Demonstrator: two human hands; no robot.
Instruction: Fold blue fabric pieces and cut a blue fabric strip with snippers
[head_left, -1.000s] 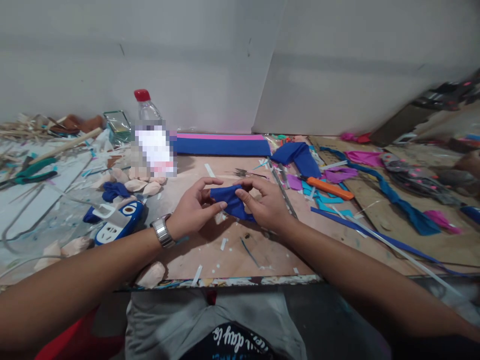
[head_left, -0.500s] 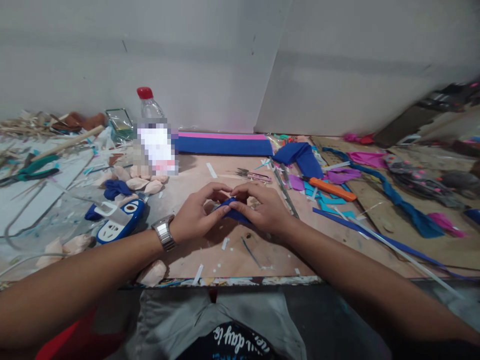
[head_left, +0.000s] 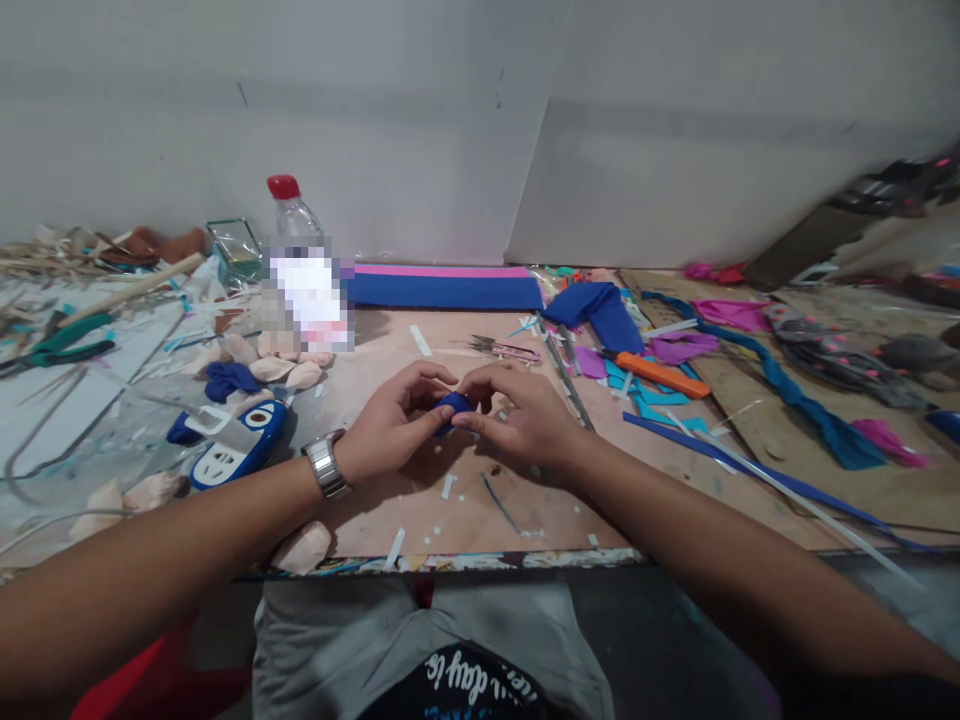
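Between my two hands is a small piece of blue fabric (head_left: 453, 406), bunched into a compact shape just above the table. My left hand (head_left: 397, 420), with a metal watch on its wrist, pinches the piece from the left with thumb and fingers. From the other side my right hand (head_left: 517, 415) grips it, its thumb pressed on the front and its fingers curled behind. Much of the fabric is hidden by the fingers. Thread snips (head_left: 504, 348) lie on the table just beyond my hands.
An orange utility knife (head_left: 663, 374) and fabric scraps lie to the right. Left are a blue-and-white power strip (head_left: 238, 444), pale fabric bundles (head_left: 304, 547), green-handled pliers (head_left: 71, 342) and a lit phone (head_left: 307, 295) against a red-capped bottle (head_left: 283, 187). Blue fabric strips (head_left: 450, 292) lie along the wall.
The blue fabric showed a longer flap hanging toward the right palm; now it is folded into a smaller bundle between the thumbs. My hands have stayed in nearly the same place.
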